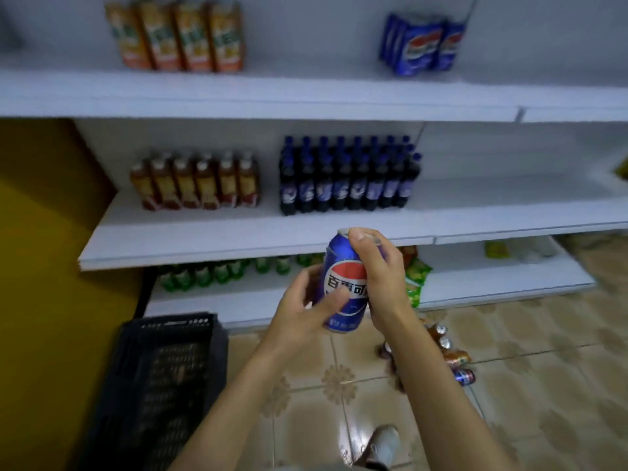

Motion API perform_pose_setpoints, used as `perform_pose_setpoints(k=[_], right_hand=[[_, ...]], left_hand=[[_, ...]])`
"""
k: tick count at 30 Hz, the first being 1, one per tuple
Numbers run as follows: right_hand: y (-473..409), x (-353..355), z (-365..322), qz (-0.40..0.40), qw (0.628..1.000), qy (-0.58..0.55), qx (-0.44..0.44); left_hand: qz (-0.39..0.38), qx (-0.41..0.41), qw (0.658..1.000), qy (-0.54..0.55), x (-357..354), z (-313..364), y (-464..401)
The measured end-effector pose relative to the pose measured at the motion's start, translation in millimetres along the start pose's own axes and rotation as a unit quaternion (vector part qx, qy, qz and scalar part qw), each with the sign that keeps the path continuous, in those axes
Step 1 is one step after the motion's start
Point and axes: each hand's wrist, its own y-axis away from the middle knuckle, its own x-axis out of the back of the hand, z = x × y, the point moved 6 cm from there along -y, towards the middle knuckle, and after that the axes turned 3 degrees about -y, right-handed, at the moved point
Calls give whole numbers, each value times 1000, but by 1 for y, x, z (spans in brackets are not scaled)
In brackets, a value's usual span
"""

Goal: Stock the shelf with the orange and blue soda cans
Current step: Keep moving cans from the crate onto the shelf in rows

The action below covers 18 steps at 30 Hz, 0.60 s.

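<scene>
Both hands hold one blue can [345, 283] up in front of the middle shelf [258, 239]. The right hand [380, 270] curls around its top and side and hides part of the label. The left hand [306, 307] grips it low down. The can shows a red, white and blue circle and Chinese writing. More cans [453, 358] lie on the floor, partly hidden behind the right arm. Four orange cartons [176, 35] stand near the top shelf's left end. Everything is blurry.
</scene>
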Motion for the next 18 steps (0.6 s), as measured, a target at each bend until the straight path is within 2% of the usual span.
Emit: perform_pose_setpoints(k=[3,5,12,18], right_hand=[[-17,56,-35,17,999,-5,36],[-30,88,-59,11,999,-8,50],[-74,159,-144,-59,987,39,146],[-98,189,-170,-66,970,130,195]], left_hand=[[-32,-50,990,-125,-61,26,-18],[-24,-82,982,-165,-96,46,-33],[53,-231,960,-150,-179,123,-85],[110,-302,930,-180,-206,170,-120]])
